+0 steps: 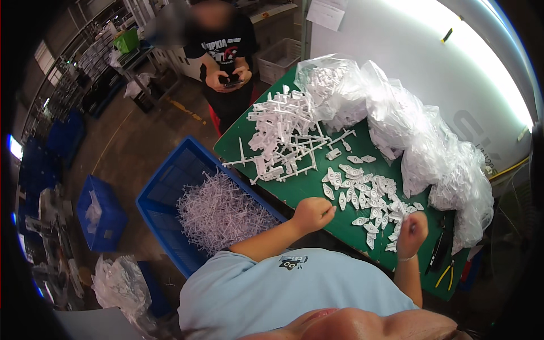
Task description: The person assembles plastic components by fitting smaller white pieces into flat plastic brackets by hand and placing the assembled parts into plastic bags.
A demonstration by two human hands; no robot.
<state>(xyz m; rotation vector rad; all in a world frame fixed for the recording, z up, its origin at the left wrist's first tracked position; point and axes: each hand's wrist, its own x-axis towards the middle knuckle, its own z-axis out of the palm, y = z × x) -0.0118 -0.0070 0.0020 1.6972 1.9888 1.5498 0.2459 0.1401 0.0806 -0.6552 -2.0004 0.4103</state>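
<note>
Over the near edge of the green table (317,190), my left hand (313,216) is closed, thumb against the curled fingers; what it holds, if anything, is hidden. My right hand (412,234) is curled beside the near right of the small white plastic parts (362,195), which lie spread on the table. White pieces show at its fingertips, but whether they are gripped or lie behind is unclear. Farther left on the table is a heap of white plastic sprues (283,127), some with parts attached.
Clear plastic bags (419,141) of white parts line the table's back right side. Yellow-handled cutters (446,276) lie at the right end. Left of the table, a blue crate (164,187) holds thin sprues. Across the table's far left corner, a person (224,62) holds a dark device.
</note>
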